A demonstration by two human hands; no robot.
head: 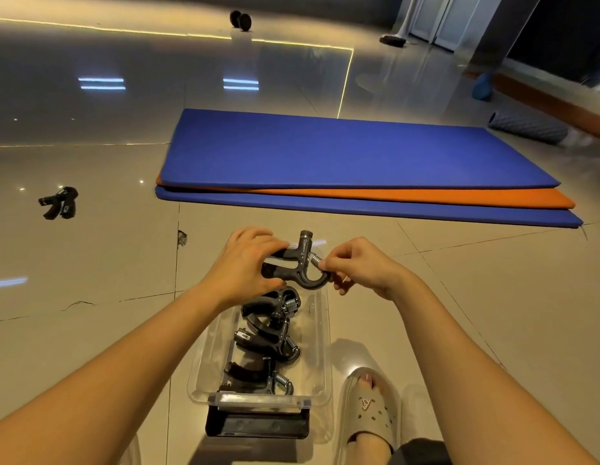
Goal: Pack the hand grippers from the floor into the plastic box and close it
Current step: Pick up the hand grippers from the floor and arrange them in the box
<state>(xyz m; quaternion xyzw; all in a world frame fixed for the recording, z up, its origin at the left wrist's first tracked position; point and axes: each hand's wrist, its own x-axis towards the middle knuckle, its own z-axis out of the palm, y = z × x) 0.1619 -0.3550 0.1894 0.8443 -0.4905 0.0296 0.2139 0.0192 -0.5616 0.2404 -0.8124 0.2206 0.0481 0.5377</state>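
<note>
A clear plastic box (317, 350) stands on the tiled floor in front of me, with three black hand grippers (270, 330) lying inside in a row. Above its far end I hold another black hand gripper (300, 263) with both hands. My left hand (248, 263) wraps its two handles. My right hand (355, 266) pinches the spring end with the fingertips. More black hand grippers (58, 203) lie in a small pile on the floor, far left. A black latch or lid part (256, 424) sits at the box's near end.
Folded blue and orange exercise mats (359, 169) lie beyond the box. My foot in a beige slipper (372, 407) rests right of the box. A grey foam roller (526, 127) lies far right, and dark dumbbells (240, 20) stand at the far back.
</note>
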